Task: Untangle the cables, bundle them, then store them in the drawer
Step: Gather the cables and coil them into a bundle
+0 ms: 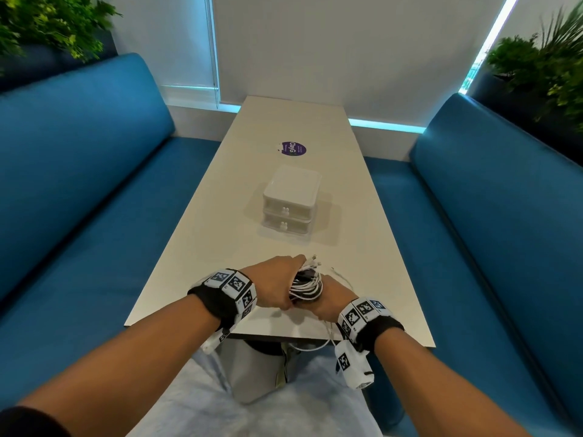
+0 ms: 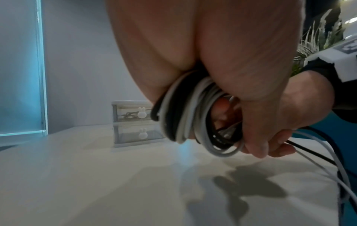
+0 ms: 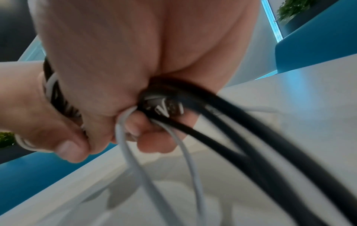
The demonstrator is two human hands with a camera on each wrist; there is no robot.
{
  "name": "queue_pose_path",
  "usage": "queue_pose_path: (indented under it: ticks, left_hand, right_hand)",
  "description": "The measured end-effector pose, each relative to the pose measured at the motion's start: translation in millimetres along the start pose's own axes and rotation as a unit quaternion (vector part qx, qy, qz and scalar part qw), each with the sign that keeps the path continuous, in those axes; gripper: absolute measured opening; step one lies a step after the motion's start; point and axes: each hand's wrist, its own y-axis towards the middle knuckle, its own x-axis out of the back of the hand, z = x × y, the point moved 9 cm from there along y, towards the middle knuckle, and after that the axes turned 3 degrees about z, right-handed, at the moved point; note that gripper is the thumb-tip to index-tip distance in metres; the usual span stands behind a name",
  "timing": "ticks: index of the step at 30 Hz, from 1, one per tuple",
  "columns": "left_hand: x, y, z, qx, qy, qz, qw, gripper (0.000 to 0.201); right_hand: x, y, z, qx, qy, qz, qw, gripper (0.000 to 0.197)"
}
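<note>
A coil of white and black cables (image 1: 307, 287) sits between both hands just above the white table's near end (image 1: 195, 279). My left hand (image 1: 277, 279) has the coil (image 2: 185, 116) looped round its fingers. My right hand (image 1: 332, 298) grips the coil's other side and pinches loose black (image 3: 231, 130) and white strands (image 3: 131, 160). Loose cable tails (image 1: 315, 345) hang over the table's near edge. White plug ends (image 1: 314, 260) stick out of the coil's top. The small white two-drawer unit (image 1: 290, 200) stands mid-table, both drawers closed.
Through the clear front of the upper drawer (image 2: 129, 114) a dark cable shows inside. A purple sticker (image 1: 293, 148) lies beyond the unit. Blue benches (image 1: 79, 184) flank the table on both sides, with plants (image 1: 542, 67) behind them.
</note>
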Motion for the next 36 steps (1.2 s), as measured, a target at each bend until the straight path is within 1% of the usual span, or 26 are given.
queue_pose_path:
  ticks: [2,4,5,8,10,12,14,16,18,21,23,25,27,29,30,31,34,36]
  left_hand:
    - [2,-1,-1,0.0,0.009,-0.013,1.0,0.052]
    - [0,1,-2,0.006,0.023,-0.001,1.0,0.043]
    - [0,1,-2,0.011,0.039,0.004,0.999,0.04]
    - [3,1,4,0.03,0.11,-0.001,0.994,0.028]
    - [2,-1,11,0.052,0.146,-0.006,0.988,0.025]
    - [1,-3,13,0.061,0.171,-0.018,0.983,0.018]
    - [1,-4,10,0.062,0.195,-0.042,0.978,0.011]
    - [2,-3,6,0.053,0.219,-0.064,0.972,0.008]
    - [4,-2,2,0.028,0.233,-0.082,0.969,0.01]
    - [7,-2,-3,-0.02,0.271,-0.108,0.956,0.021]
    - [6,-3,-2,-0.019,0.291,-0.102,0.951,0.026]
    - [4,-2,1,-0.006,0.293,-0.088,0.952,0.029]
    - [1,-2,4,0.009,0.271,-0.065,0.96,0.026]
    - [-1,-2,9,0.036,0.202,-0.035,0.978,0.016]
    - [-4,-3,12,0.052,0.163,-0.018,0.985,0.015]
    - [-6,-3,14,0.063,0.134,-0.008,0.989,0.017]
    - [-11,-3,14,0.061,0.098,-0.005,0.993,0.022]
    - [-12,-3,13,0.061,0.103,-0.01,0.993,0.021]
  right_hand:
    - [-1,1,3,0.013,-0.003,0.004,1.0,0.047]
    - [-2,2,3,0.014,0.009,0.008,1.0,0.052]
    - [-3,2,2,0.011,0.007,0.014,1.0,0.052]
    - [0,-1,3,0.02,-0.009,0.027,0.999,0.044]
    - [2,-4,5,0.033,-0.004,0.035,0.999,0.037]
    - [3,-7,10,0.041,-0.017,0.032,0.999,0.028]
    - [4,-7,11,0.041,-0.025,0.018,0.999,0.026]
    - [4,-6,10,0.043,-0.021,0.007,0.999,0.033]
    - [3,-3,5,0.046,-0.016,0.002,0.999,0.04]
    - [3,-2,9,0.053,-0.01,0.006,0.999,0.04]
    - [3,-1,10,0.057,-0.011,0.001,0.998,0.038]
    - [1,1,10,0.054,-0.014,0.001,0.998,0.038]
    - [0,4,6,0.05,-0.018,-0.003,0.999,0.038]
    - [1,3,6,0.045,-0.023,-0.001,0.999,0.023]
    - [2,3,4,0.04,-0.022,-0.001,0.999,0.014]
    - [3,2,4,0.037,-0.015,-0.004,0.999,0.009]
    - [5,1,0,0.029,0.01,-0.012,0.999,0.017]
    - [5,0,-1,0.032,0.043,-0.006,0.999,0.017]
